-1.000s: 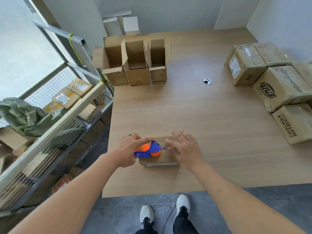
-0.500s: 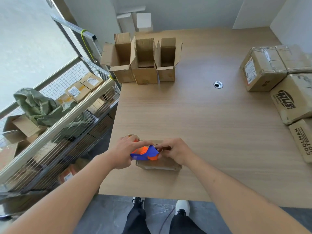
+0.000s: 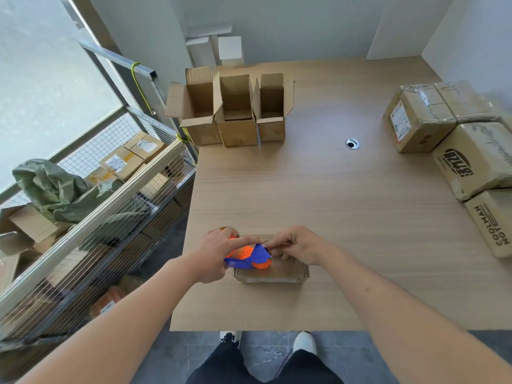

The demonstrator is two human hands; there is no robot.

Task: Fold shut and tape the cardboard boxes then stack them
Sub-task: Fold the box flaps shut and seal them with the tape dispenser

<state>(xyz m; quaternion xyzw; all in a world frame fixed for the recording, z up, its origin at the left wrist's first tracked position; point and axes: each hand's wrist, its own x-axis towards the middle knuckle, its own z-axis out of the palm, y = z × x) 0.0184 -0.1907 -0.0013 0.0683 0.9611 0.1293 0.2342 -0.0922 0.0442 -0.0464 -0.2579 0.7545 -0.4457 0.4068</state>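
- Head view, near edge: a small cardboard box [image 3: 273, 268] sits on the table [image 3: 332, 217] at about 6 o'clock, its top flaps folded down under the hands.
- The left hand [image 3: 219, 254] curls round the blue-and-orange tape dispenser [image 3: 249, 257], index finger stretched along its top; the dispenser rests over the box's left end.
- The right hand [image 3: 297, 249] has its fingers bent, tips pinched together right at the dispenser's nose, apparently on the tape end; the tape itself is too thin to make out.
- Whether any strip is already laid on this box I cannot tell. My reading is that taping of this one is only starting.
- Head view, far left: three open boxes [image 3: 235, 112] stand side by side at about 11 o'clock, flaps up, neither folded nor taped.
- Head view, right edge: several closed cartons [image 3: 454, 142] lie together at about 2 o'clock, touching one another, some tilted. They may be finished work or unrelated stock.
- Left to do, as I judge it: seal the near box, fold and tape the three open ones, then stack.
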